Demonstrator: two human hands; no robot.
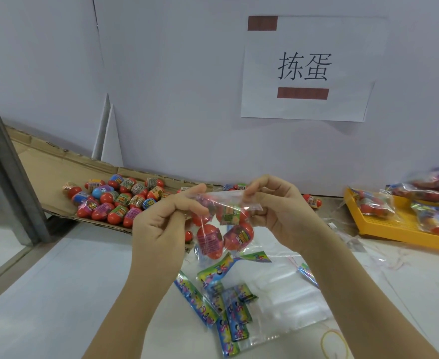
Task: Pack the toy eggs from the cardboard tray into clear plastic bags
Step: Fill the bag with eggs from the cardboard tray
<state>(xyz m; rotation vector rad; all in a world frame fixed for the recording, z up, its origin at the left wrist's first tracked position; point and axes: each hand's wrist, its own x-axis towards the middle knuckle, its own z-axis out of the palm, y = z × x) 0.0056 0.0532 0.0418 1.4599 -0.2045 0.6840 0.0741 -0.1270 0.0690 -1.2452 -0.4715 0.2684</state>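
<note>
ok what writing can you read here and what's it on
"拣蛋": white paper sheet on the wall.
Wrappers of the toy eggs in the clear plastic bag and on the cardboard tray: too blurred to read.
Colourful packets on the table: too blurred.

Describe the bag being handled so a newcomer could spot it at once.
Below the paper sign on the back wall, the left hand and right hand are raised over the white table. Between them hangs a clear bag of red toy eggs, pinched at its top edge. Unlike the flat empty bags beneath and the filled bags on the yellow tray, it is airborne.
</note>
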